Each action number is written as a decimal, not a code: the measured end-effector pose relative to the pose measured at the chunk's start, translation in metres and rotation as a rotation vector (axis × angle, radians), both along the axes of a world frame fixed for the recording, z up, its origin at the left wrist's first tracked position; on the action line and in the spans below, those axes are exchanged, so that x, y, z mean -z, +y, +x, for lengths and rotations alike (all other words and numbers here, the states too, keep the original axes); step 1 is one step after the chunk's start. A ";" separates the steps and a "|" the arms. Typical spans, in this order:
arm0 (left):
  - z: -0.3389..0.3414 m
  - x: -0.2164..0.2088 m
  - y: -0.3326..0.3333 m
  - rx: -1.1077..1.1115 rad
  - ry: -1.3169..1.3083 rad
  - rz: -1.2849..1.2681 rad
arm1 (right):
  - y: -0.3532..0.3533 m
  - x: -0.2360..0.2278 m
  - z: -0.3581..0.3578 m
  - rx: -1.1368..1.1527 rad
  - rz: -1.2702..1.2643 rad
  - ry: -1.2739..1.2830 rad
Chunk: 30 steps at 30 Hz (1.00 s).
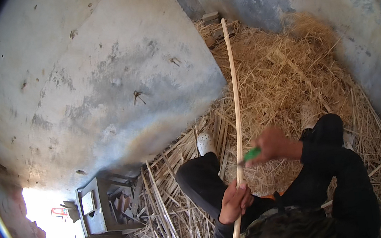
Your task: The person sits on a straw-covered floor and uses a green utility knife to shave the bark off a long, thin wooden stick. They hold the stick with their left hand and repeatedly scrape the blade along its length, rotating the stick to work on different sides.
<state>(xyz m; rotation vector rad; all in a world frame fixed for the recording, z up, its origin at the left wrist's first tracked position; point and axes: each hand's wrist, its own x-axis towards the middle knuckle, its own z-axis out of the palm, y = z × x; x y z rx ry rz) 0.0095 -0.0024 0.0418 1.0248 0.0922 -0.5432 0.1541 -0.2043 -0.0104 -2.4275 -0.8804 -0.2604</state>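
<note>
A long pale bamboo strip (235, 94) stretches from my lap up toward the far wall, bowed slightly, with a node near its far end. My left hand (234, 202) is wrapped round its lower part, close to my body. In my right hand (274, 144), smeared by motion, is a green-handled knife (252, 154). Its short dark blade lies against or just beside the strip, a little beyond my left hand; contact is hard to make out. The near end of the strip rests by my left side.
Curly shavings (285, 68) are heaped ahead and to the right. Many loose strips (164, 209) cover the floor at the left. A worn plaster wall (99, 83) juts in, and a grey wooden cabinet (95, 208) stands near the bright doorway. My white clog (205, 143) is among the scraps.
</note>
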 end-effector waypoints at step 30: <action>-0.025 -0.020 0.014 0.002 -0.102 0.334 | 0.005 -0.001 0.016 -0.007 0.108 -0.115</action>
